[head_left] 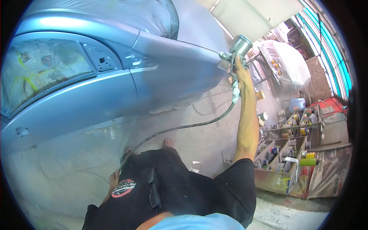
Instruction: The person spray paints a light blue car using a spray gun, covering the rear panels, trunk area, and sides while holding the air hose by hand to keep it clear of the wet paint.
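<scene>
My right hand [240, 73], arm stretched forward, is wrapped around the handle of a paint spray gun [228, 56] with a metal cup [241, 45] on top. The gun's nozzle points left, close to the front end of a blue car fender [176, 65]. From the taped handle a dark air hose [180, 126] curves down and left across my front. Low at my left side, my left hand [114, 179] is closed on that hose; part of the hand is hidden by my shirt. Beyond the fender the blue car door [92, 94] has its window covered with masking paper [46, 63].
Plastic sheeting [115, 15] covers the car's upper part. At right stands a wooden shelf [276, 176] of cans and bottles. A white covered shape [293, 65] and a metal stand [264, 57] are farther back. Hose loops lie on the concrete floor [76, 153].
</scene>
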A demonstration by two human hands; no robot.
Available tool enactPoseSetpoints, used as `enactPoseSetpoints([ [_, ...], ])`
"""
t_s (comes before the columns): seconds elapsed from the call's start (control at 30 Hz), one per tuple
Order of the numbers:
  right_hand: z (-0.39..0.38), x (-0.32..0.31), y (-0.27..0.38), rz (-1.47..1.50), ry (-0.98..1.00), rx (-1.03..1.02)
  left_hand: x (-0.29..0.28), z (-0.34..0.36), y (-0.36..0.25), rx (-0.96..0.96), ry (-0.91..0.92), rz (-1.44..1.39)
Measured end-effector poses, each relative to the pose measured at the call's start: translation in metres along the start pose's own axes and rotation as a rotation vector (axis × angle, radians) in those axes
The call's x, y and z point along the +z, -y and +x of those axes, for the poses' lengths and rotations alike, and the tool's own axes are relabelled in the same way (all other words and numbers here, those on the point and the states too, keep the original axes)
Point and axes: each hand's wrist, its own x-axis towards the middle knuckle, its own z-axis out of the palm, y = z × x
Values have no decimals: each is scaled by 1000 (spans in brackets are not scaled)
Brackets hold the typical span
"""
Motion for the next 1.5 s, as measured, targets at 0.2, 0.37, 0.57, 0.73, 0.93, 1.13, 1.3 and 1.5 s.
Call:
enactPoseSetpoints([
  [0.2,72,-117,-39,-73,-106,96,86,-34,-20,-18,32,-64],
  [0.37,88,-158,-51,-162,-384,73,132,-52,-42,-144,21,-114],
  [0.57,4,-114,-48,-248,-367,-170,144,-63,-30,-247,10,-193],
  [0.73,-125,13,-35,-281,-57,-177,131,-76,1,-304,-9,-256],
  [0.93,-217,176,-31,-64,264,-237,88,-97,15,-105,-76,-265],
  [1.13,-224,184,-52,56,399,-78,68,-109,22,-296,-148,-540],
  [1.3,-184,93,-92,-38,144,-49,90,-117,22,-260,-158,-376],
  [1.5,-101,-56,-140,-132,-136,-71,146,-118,-5,-238,-94,-204],
])
